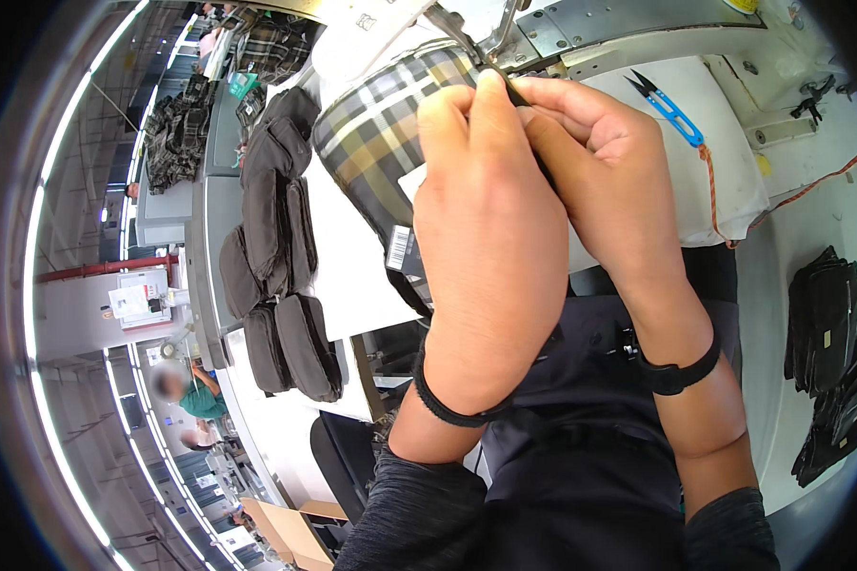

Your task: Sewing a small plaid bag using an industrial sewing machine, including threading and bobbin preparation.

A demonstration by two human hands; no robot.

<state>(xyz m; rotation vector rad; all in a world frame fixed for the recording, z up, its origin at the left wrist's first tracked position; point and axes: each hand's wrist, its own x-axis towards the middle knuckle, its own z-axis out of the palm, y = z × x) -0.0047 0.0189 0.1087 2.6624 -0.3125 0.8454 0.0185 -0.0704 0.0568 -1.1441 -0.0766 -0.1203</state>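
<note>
A plaid fabric piece (pixel 371 114) in dark, white and olive, with a dark edge and a barcoded tag (pixel 400 247), lies under my hands at a sewing machine's metal foot (pixel 467 38). My left hand (pixel 490 219) is closed with fingertips on the dark edge near the foot, covering part of the piece. My right hand (pixel 609 181) is closed beside it, thumb and fingers pinching the same dark edge. Blue thread snips (pixel 671 116) with an orange cord lie to the right on a pale padded surface (pixel 724 171).
Dark pouches (pixel 276 219) are piled on the white table at left. Black items (pixel 819 333) hang or lie at far right. A cardboard box (pixel 290 533) is at lower left. A co-worker (pixel 200 400) in green sits far left, with others and more plaid items beyond.
</note>
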